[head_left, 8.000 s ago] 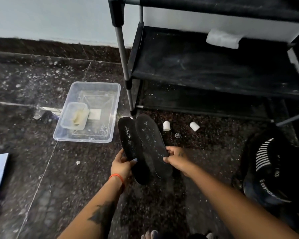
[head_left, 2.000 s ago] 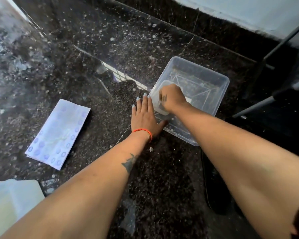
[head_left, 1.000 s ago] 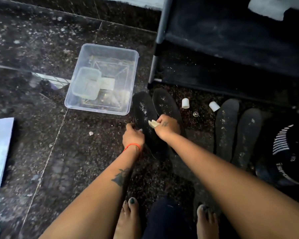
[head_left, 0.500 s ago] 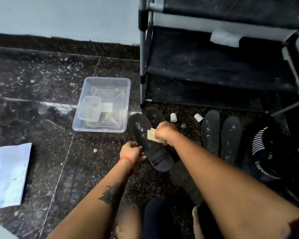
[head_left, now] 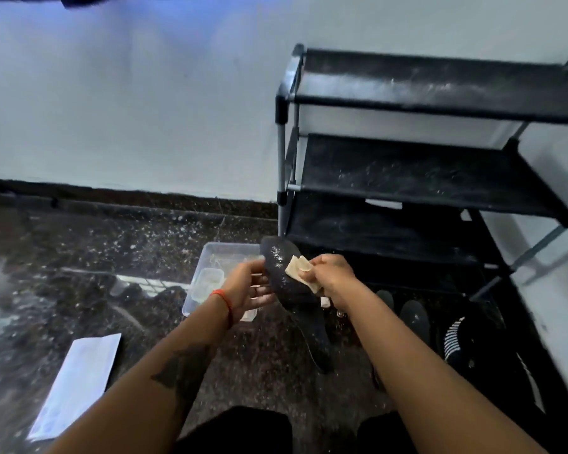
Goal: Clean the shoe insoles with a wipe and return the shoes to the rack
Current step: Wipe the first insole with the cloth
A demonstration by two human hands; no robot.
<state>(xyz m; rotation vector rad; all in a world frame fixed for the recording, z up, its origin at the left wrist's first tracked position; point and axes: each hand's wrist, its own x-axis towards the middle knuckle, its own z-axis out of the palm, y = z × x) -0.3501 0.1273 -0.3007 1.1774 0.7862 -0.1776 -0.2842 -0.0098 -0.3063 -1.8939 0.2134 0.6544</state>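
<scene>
I have lifted the black insole [head_left: 284,276] up off the floor, and now it is in the air in front of the shoe rack [head_left: 420,178]. Before, it lay flat below the rack. My left hand [head_left: 248,288] moved up under it. My right hand [head_left: 330,276] came up too, pressing the wipe [head_left: 297,268] on it.

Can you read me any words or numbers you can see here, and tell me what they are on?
There are no words or numbers that can be read here.
The packet on the floor has a faint printed pattern, too blurred to read.
The shoe with white stripes by the rack shows no readable letters.
The insole and the wipe carry no text.
</scene>
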